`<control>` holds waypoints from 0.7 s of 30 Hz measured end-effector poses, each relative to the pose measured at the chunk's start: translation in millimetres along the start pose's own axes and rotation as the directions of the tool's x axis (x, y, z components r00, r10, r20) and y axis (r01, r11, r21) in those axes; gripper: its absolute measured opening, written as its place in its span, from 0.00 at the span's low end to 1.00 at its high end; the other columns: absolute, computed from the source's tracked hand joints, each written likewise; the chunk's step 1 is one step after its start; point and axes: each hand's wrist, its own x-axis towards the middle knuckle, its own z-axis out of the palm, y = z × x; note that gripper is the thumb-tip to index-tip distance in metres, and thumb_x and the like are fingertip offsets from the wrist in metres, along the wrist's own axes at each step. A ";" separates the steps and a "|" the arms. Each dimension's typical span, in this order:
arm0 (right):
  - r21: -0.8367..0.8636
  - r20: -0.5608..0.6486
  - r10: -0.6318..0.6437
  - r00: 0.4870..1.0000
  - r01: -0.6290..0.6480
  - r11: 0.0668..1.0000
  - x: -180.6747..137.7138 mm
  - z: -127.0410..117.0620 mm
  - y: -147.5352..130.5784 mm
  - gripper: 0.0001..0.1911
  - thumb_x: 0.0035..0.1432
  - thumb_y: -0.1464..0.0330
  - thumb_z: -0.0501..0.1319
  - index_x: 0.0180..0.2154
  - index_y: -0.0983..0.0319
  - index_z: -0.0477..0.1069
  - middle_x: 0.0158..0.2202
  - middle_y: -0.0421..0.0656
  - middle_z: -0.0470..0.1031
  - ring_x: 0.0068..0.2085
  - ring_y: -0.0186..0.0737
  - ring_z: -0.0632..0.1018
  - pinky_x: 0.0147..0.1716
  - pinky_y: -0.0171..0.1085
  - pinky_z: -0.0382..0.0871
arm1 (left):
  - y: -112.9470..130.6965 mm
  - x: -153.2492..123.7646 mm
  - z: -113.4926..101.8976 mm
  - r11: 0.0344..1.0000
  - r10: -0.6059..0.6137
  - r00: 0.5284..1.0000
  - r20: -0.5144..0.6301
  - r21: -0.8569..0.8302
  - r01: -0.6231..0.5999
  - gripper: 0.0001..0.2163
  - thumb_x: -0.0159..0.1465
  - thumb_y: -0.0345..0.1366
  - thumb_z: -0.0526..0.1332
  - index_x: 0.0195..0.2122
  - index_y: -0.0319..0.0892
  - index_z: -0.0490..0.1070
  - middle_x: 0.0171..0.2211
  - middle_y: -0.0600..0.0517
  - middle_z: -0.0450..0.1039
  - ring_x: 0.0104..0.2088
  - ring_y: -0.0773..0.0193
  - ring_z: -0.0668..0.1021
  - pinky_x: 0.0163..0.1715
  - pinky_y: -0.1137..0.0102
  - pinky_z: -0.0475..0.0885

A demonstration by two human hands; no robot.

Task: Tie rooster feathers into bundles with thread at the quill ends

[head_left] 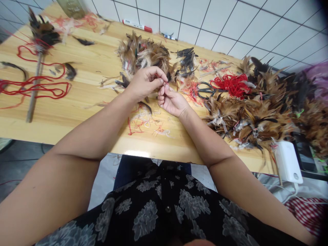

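My left hand [145,83] and my right hand [171,101] meet over the middle of the wooden table [77,116]. Both are closed in a pinch, fingertips touching, on a thin red thread [166,83] and something small I cannot make out. Just behind them lies a pile of brown feathers [143,54]. Snipped red and white thread scraps [146,123] are scattered on the table below my hands.
A feather duster on a stick [38,51] with looped red cord [36,85] lies at the left. Black scissors [208,90] and a red thread bundle [233,83] sit right of my hands. A large feather heap [256,112], a white charger [288,162] and a marker [137,26] are also here.
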 end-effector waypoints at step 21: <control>0.011 -0.016 -0.022 1.000 0.022 1.000 -1.3 0.3 0.4 0.19 0.88 0.67 0.56 0.37 0.57 0.65 0.27 0.32 0.67 0.26 0.28 0.68 0.27 0.25 0.65 | 0.2 -1.4 0.9 0.995 0.043 0.999 0.026 0.089 -0.045 0.08 0.68 0.32 0.75 0.37 0.45 0.76 0.33 0.53 0.82 0.33 0.63 0.80 0.40 0.61 0.82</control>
